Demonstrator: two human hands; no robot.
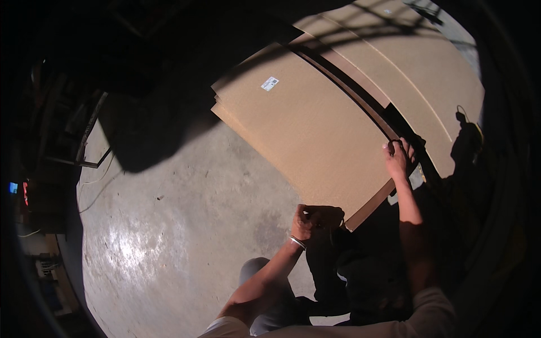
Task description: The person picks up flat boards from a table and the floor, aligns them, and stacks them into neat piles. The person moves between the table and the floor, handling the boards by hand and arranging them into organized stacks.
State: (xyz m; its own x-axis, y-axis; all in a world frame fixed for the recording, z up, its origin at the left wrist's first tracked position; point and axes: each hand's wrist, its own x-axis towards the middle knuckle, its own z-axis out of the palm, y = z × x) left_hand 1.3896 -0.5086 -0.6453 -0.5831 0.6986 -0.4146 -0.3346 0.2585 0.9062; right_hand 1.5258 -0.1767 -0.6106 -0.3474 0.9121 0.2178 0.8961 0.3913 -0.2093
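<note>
A large brown board point(304, 124), flat and thin like fibreboard or cardboard, lies in front of me on top of other sheets. It carries a small white label point(270, 84) toward its far left. My left hand point(302, 224), with a metal bracelet at the wrist, is closed on the near left corner; part of its fingers is in shadow. At the near right corner my right hand point(399, 158) grips the edge, fingers bent over it and the thumb on the upper face. Beneath, the darker edge of another sheet point(369, 205) sticks out.
More brown sheets point(417, 73) lie to the right, beyond a dark gap. Sunlit concrete floor point(186, 225) stretches to the left. A metal frame point(90, 138) stands in the dark at far left, with a thin cable point(100, 179) near it. Deep shadow hides much of the right side.
</note>
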